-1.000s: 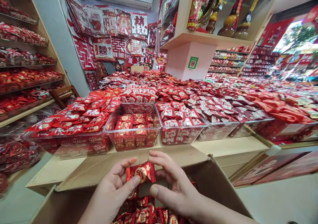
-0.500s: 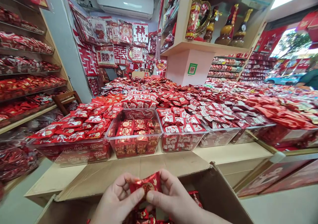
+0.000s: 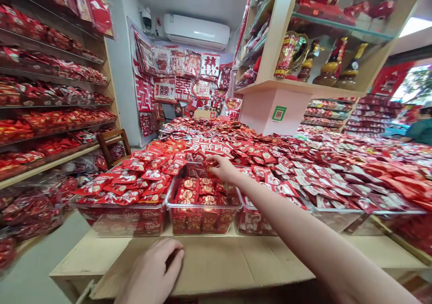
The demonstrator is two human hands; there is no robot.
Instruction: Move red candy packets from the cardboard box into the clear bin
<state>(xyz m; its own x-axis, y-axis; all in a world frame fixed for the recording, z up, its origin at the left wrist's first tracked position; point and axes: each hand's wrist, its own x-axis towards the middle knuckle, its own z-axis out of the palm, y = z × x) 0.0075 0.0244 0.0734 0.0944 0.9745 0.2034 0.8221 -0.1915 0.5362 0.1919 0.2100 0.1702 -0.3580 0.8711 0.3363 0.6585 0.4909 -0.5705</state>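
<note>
My right hand (image 3: 223, 168) reaches forward over the far end of a clear plastic bin (image 3: 202, 221) half full of red and gold packets. Its fingers are pinched on a red packet (image 3: 209, 163) at the bin's back edge. My left hand (image 3: 153, 270) rests on the raised flap of a cardboard box (image 3: 216, 263) in front of me, fingers curled loosely over the flap, holding nothing.
Clear bins (image 3: 128, 218) heaped with red packets stand either side of the middle bin on a long wooden counter (image 3: 381, 250). Shelves (image 3: 50, 110) of red goods line the left wall. A pink pillar (image 3: 273, 110) with a shelf of ornaments rises behind. Someone in teal (image 3: 421, 128) is at the far right.
Both hands held one red packet over the box. My right hand has carried it forward to the middle bin, my left has dropped onto the box flap, and my view has tilted up.
</note>
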